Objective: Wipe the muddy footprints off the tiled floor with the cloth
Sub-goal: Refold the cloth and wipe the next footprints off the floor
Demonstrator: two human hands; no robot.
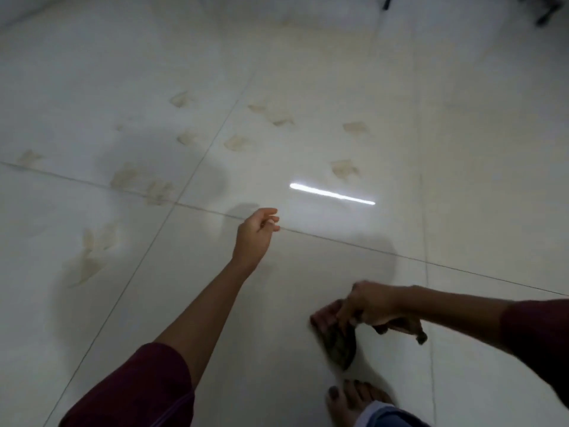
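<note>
Several muddy brown footprints mark the pale tiled floor across the middle and left of the view. My left hand reaches forward above the tiles, fingers loosely curled, holding nothing. My right hand at the lower right grips a dark, crumpled cloth that hangs down to just above the floor. The cloth is blurred.
My bare foot stands at the bottom edge, below the cloth. A bright strip of reflected light lies on the tiles. Dark furniture legs show at the top right corner. A wall base runs along the top left.
</note>
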